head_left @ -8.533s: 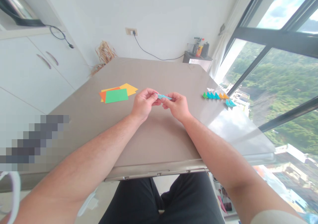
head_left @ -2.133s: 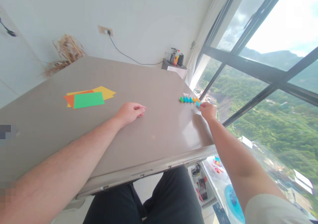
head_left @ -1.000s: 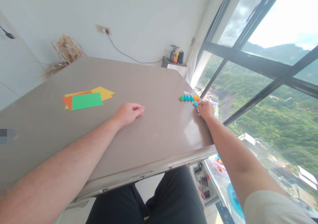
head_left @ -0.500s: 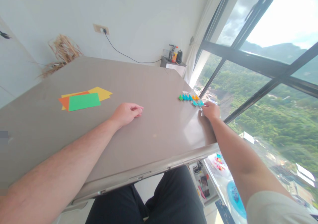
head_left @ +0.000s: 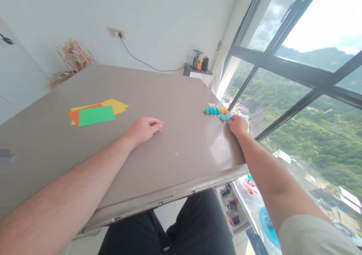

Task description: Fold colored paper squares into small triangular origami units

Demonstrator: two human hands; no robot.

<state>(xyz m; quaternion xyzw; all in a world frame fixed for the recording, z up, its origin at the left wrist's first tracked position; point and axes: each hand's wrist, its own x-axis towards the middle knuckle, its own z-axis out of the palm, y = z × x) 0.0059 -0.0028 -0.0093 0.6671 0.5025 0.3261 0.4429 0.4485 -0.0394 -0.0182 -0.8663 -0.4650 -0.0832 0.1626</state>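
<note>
We see the right-hand light-blue boat [head_left: 228, 117] of the near row on the counter [head_left: 181, 96], just beside its neighbour boat [head_left: 223, 117]; the gap looks narrower than half a second ago, so we judge the pair is being lined up. Our right hand [head_left: 238, 125] is at it, fingers narrowed, though we cannot tell whether they grip or only nudge. Just behind runs a row of boats [head_left: 214, 111], green, blue and orange. Well apart, our left hand [head_left: 144, 129] rests curled, nothing showing in it, near the green sheet [head_left: 97, 116].
</note>
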